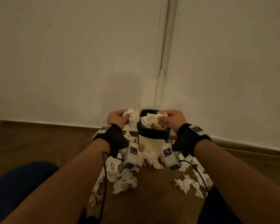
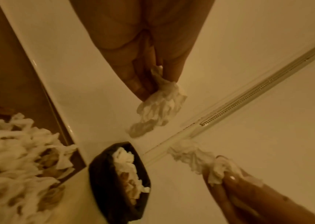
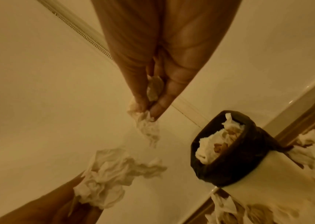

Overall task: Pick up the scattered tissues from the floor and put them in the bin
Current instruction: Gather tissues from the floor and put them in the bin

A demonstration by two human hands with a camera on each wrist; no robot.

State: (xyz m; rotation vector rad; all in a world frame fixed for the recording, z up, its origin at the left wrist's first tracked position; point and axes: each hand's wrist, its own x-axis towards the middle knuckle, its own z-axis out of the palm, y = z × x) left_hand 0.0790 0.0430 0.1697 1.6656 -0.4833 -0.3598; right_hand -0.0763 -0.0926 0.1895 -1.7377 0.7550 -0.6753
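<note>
The left hand [image 1: 116, 118] grasps a crumpled tissue [image 1: 132, 114] just left of the bin [image 1: 153, 135]; the right hand [image 1: 171, 119] pinches another tissue [image 1: 162, 114] above its black-lined rim. Below both grips, scattered tissues [image 1: 124, 178] crowd the floor [image 1: 39, 146] around the bin's base, by the wall [image 1: 71, 62].

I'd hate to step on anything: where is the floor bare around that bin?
Bare floor lies between the left tissues and the right tissues, and far left along the wall. Right around the bin it is crowded.
</note>
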